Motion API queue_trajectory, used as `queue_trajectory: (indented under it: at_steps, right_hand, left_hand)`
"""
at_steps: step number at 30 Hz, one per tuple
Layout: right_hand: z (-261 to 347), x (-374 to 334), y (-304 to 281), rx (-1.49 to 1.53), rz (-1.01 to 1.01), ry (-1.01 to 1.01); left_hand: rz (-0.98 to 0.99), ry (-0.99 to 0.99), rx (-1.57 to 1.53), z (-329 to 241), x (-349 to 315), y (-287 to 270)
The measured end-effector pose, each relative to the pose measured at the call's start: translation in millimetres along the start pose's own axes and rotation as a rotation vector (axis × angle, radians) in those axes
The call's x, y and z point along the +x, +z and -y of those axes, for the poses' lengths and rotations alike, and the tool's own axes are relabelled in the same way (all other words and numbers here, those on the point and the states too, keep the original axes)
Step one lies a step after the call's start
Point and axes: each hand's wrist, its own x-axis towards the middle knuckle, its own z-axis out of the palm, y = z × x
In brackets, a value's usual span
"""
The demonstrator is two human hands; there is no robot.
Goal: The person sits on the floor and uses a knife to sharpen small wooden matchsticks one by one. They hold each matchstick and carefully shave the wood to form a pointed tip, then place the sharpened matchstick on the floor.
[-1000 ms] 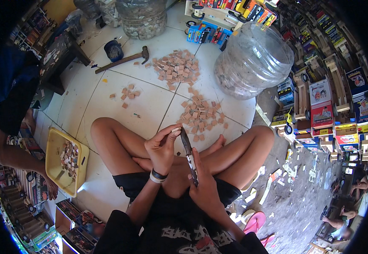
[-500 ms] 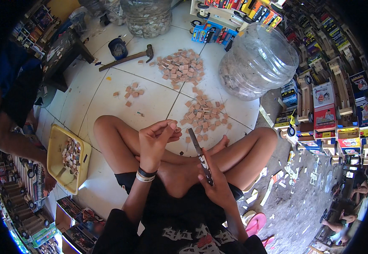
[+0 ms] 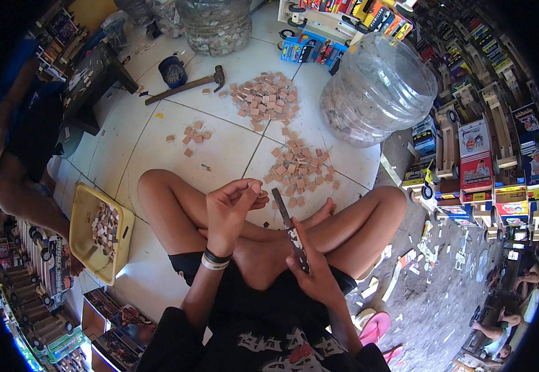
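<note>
My left hand (image 3: 228,208) is raised over my crossed legs, thumb and fingers pinched together. Whatever small piece sits at those fingertips is mostly hidden. In my right hand (image 3: 313,270) is a long, flat, dark-bladed tool (image 3: 285,214) with a mottled handle, perhaps a knife or a file. Its blade points up and away, its tip just right of the left fingertips and apart from them. Beyond the hands, small square wooden pieces (image 3: 299,166) lie loosely heaped on the white tiles, with a denser heap of squares (image 3: 266,99) farther off.
A hammer (image 3: 189,87) and a dark blue cup (image 3: 172,72) stand far left of the heaps. A yellow tub (image 3: 125,242) holds mixed scraps. A big clear plastic jar (image 3: 378,93) leans at right, near stacked wooden toy trucks (image 3: 474,155). Another person's leg (image 3: 25,192) is at left.
My right hand and the tool have shifted slightly left, toward the left fingertips. My left hand has turned a little. At left, the other person's arm has come into view.
</note>
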Motion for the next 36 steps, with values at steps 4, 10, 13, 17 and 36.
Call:
queue_trajectory:
  at_steps: [4, 10, 13, 17, 36]
  right_hand:
    - [-7, -10, -1, 0.450, 0.156, 0.180]
    - [-15, -23, 6, 1.259, 0.462, 0.297]
    - [-20, -24, 12, 1.310, 0.489, 0.307]
    - [-24, -28, 16, 1.270, 0.472, 0.276]
    - [2, -11, 20, -0.022, -0.002, -0.076]
  left_hand:
    - [0.273, 0.056, -0.288, 8, 1, -4]
    - [0.604, 0.003, -0.624, 30, 1, -13]
    - [0.650, 0.029, -0.651, 35, 6, -15]
    - [0.608, -0.059, -0.532, 29, 6, -17]
    - [0.593, -0.100, -0.383, 14, 10, -24]
